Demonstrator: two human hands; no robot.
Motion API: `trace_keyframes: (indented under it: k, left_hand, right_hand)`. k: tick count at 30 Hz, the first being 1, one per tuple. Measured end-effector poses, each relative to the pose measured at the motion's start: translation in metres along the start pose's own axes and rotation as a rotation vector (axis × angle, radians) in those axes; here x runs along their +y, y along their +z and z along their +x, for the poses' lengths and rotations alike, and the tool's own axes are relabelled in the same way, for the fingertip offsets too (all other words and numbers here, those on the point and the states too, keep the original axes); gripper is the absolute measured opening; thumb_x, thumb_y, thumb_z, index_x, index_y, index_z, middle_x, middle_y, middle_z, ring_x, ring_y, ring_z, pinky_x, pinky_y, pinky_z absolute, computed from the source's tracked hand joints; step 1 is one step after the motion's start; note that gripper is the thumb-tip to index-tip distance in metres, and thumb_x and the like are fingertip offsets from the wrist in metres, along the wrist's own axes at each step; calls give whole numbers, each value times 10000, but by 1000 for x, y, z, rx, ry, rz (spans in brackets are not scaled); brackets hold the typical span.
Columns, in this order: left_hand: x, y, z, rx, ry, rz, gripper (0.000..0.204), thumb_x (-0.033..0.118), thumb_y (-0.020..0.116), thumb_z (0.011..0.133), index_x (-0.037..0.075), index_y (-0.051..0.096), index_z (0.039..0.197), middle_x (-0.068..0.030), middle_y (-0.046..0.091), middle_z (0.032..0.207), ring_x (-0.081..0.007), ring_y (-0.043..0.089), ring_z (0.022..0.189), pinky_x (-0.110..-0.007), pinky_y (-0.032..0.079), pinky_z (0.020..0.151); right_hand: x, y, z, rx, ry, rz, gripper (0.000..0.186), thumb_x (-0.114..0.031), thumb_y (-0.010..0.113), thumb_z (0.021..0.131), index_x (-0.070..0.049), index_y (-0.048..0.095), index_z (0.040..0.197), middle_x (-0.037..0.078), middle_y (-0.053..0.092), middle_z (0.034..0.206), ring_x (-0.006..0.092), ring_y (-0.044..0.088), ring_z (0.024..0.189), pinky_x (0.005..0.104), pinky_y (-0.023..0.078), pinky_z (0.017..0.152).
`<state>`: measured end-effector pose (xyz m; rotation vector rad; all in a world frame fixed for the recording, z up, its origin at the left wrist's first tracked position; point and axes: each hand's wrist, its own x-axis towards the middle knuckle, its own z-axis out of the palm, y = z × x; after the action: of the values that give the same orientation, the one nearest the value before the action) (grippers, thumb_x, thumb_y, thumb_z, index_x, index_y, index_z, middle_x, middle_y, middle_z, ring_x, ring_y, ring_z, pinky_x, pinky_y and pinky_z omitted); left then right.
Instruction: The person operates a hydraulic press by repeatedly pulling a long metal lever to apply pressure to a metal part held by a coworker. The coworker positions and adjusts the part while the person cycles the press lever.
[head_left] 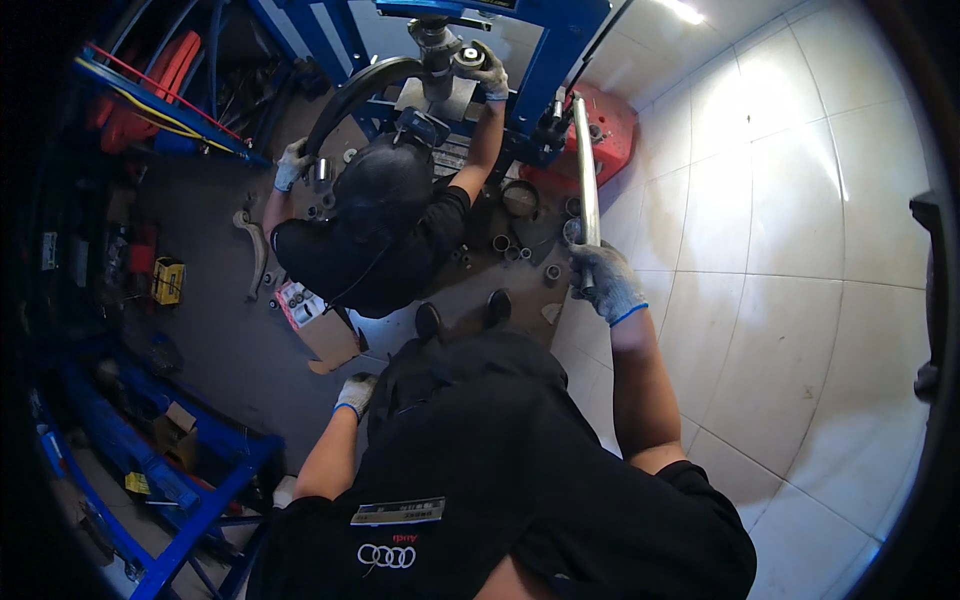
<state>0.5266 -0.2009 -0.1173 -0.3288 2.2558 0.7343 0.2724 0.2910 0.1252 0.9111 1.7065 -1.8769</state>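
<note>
My right hand [608, 283], in a grey glove with a blue cuff, is closed round the lower end of a long metal lever bar [587, 165]. The bar stands steeply up from my fist, its top near the blue press frame [555, 65]. My left hand [357, 392], in a pale glove, rests low beside my left thigh. Its fingers lie loosely and partly out of sight, with nothing visible in them. In front of me a co-worker bends at the press, one gloved hand on a black curved suspension arm [348, 103], the other at a round metal bushing [469, 59].
A red machine housing [606, 135] stands by the tiled wall [760, 220]. Metal rings [502, 243] and another curved arm [250, 250] lie on the floor. An opened cardboard box [325, 335] sits left of my feet, and a blue metal frame [205, 515] lower left.
</note>
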Motion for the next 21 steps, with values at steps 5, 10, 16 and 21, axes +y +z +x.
trace_keyframes:
  k: [5, 10, 16, 21]
  left_hand:
    - [51, -29, -7, 65, -148, -262, 330, 275, 590, 946, -13, 717, 1042, -156, 731, 916, -290, 693, 834, -400, 531, 762]
    - [90, -48, -24, 39, -252, -387, 315, 277, 589, 945, -7, 711, 1005, -148, 724, 892, -280, 685, 795, -398, 530, 735]
    - [75, -20, -40, 14, -224, -68, 406, 330, 539, 959, 18, 712, 1153, -237, 713, 1145, -405, 656, 1126, -437, 502, 972]
    - [43, 5, -70, 72, -305, -177, 472, 386, 518, 968, 19, 700, 1201, -264, 669, 1248, -432, 594, 1232, -439, 471, 1037]
  right_hand:
    - [1, 7, 1, -7, 5, 38, 169, -179, 710, 899, -82, 597, 977, 36, 586, 719, 177, 594, 573, 331, 486, 478]
    - [-2, 12, -1, 20, 4, 84, 187, -114, 701, 879, -71, 592, 1025, 44, 585, 659, 181, 611, 530, 311, 469, 446]
    - [55, 7, 27, 20, -152, 71, 270, -87, 721, 850, -12, 612, 1085, 57, 623, 759, 147, 593, 608, 301, 468, 500]
    - [162, -1, 91, 473, 63, -779, 680, -292, 736, 820, -66, 480, 1408, 306, 676, 1177, 455, 647, 1144, 495, 508, 985]
